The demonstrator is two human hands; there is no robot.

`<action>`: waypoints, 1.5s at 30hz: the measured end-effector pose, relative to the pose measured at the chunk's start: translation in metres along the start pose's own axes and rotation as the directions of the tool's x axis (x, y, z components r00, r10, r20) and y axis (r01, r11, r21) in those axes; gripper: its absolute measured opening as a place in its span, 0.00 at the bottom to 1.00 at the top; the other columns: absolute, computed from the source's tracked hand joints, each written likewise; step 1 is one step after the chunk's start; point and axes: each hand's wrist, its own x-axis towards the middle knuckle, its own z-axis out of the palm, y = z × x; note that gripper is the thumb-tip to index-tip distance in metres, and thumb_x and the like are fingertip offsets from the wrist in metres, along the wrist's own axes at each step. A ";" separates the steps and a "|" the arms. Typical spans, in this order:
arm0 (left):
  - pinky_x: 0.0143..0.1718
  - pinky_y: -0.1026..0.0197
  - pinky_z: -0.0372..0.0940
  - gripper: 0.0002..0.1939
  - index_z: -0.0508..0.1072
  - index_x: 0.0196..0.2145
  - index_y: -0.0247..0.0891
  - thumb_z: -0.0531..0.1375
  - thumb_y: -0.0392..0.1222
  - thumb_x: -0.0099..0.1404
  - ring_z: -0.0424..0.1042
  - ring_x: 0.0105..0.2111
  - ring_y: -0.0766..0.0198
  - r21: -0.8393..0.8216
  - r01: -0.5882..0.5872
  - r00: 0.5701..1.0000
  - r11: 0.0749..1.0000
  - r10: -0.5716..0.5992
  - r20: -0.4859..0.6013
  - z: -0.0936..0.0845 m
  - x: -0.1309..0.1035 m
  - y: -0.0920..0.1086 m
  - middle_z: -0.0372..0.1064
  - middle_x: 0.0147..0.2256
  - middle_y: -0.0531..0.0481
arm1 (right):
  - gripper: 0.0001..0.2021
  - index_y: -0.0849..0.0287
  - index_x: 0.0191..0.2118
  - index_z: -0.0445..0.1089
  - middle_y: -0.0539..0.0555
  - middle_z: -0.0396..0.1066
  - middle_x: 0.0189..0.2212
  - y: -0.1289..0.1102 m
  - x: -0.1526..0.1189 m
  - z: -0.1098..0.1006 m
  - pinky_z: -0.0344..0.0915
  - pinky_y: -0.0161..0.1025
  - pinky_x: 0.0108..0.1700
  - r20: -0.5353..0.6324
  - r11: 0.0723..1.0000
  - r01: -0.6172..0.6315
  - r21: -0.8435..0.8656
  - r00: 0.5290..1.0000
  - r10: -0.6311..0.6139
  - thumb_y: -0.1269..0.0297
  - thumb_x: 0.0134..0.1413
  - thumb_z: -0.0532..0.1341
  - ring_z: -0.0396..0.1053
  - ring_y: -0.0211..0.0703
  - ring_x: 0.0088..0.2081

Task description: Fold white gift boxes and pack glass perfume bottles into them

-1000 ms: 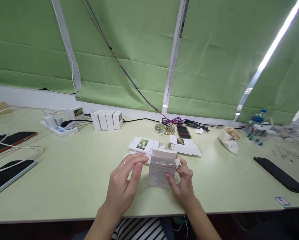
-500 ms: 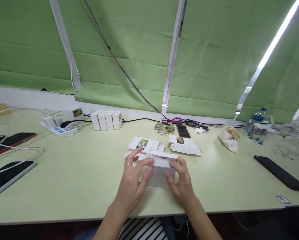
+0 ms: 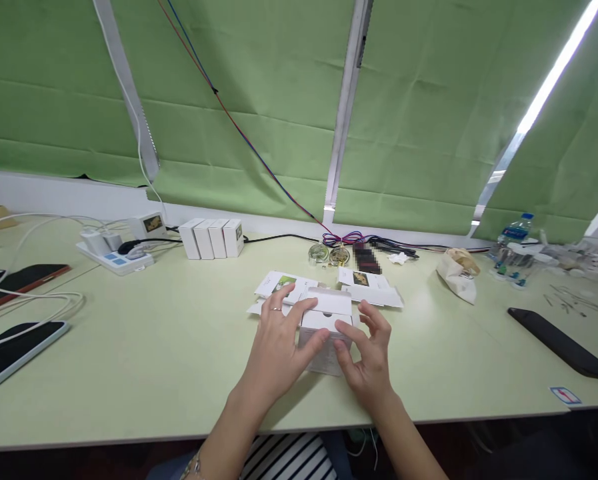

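A small white box (image 3: 323, 360) stands on the table in front of me, its top flap raised at the back. My left hand (image 3: 283, 340) is on its left side, with the thumb on the front top edge and the index finger at the raised flap. On the right side, my right hand (image 3: 366, 353) pinches the front right corner of the box between thumb and index finger. Behind the box lie flattened white cartons, one with a green picture (image 3: 273, 285) at the left and one with a dark picture (image 3: 373, 292) at the right.
Several white boxes (image 3: 212, 239) stand at the back left beside a power strip (image 3: 121, 262). Phones and cables lie far left. Two round clear objects, a cloth bag (image 3: 456, 277), a bottle (image 3: 519, 230) and a black phone (image 3: 559, 341) are farther right.
The box's flap has tipped back, showing more of its top. My left hand has moved right and its thumb now reaches over the front edge. My right hand's index finger has shifted slightly left.
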 end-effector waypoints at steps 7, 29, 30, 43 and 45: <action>0.50 0.43 0.60 0.19 0.66 0.49 0.44 0.58 0.50 0.61 0.52 0.57 0.46 -0.131 0.070 0.997 0.989 -0.071 -0.001 0.009 -0.005 -0.004 0.49 0.55 0.42 | 0.16 0.53 0.49 0.64 0.59 0.56 0.52 0.000 0.000 -0.001 0.66 0.53 0.50 -0.001 0.998 0.055 0.022 0.998 -0.055 0.74 0.55 0.56 0.60 0.52 0.54; 0.46 0.50 0.63 0.27 0.50 0.52 0.42 0.59 0.42 0.60 0.62 0.52 0.54 -0.541 0.015 0.982 0.841 -0.114 -0.151 0.036 -0.019 -0.015 0.59 0.54 0.39 | 0.17 0.54 0.51 0.62 0.59 0.67 0.50 0.006 0.001 -0.003 0.66 0.57 0.49 0.053 0.986 0.166 0.014 0.985 -0.166 0.74 0.57 0.54 0.63 0.52 0.53; 0.45 0.50 0.63 0.26 0.51 0.52 0.42 0.59 0.42 0.60 0.63 0.51 0.54 -0.533 0.020 0.982 0.846 -0.117 -0.148 0.036 -0.019 -0.015 0.59 0.54 0.39 | 0.19 0.53 0.53 0.60 0.59 0.68 0.49 0.006 0.001 -0.002 0.66 0.57 0.49 0.050 0.985 0.169 0.022 0.984 -0.170 0.75 0.56 0.54 0.63 0.52 0.53; 0.46 0.53 0.65 0.14 0.59 0.47 0.42 0.56 0.40 0.63 0.57 0.57 0.54 -0.432 -0.062 0.994 0.900 0.017 -0.105 0.033 -0.017 -0.014 0.54 0.57 0.40 | 0.13 0.57 0.47 0.63 0.59 0.71 0.46 0.003 0.005 -0.004 0.66 0.55 0.49 0.038 0.991 0.120 0.053 0.992 -0.122 0.73 0.56 0.56 0.63 0.51 0.52; 0.47 0.53 0.65 0.13 0.60 0.46 0.42 0.56 0.39 0.63 0.58 0.57 0.54 -0.434 -0.063 0.996 0.899 0.030 -0.083 0.032 -0.017 -0.014 0.57 0.56 0.41 | 0.12 0.56 0.46 0.64 0.59 0.70 0.46 0.003 0.005 -0.004 0.66 0.56 0.49 0.030 0.991 0.121 0.052 0.992 -0.123 0.73 0.56 0.56 0.64 0.52 0.52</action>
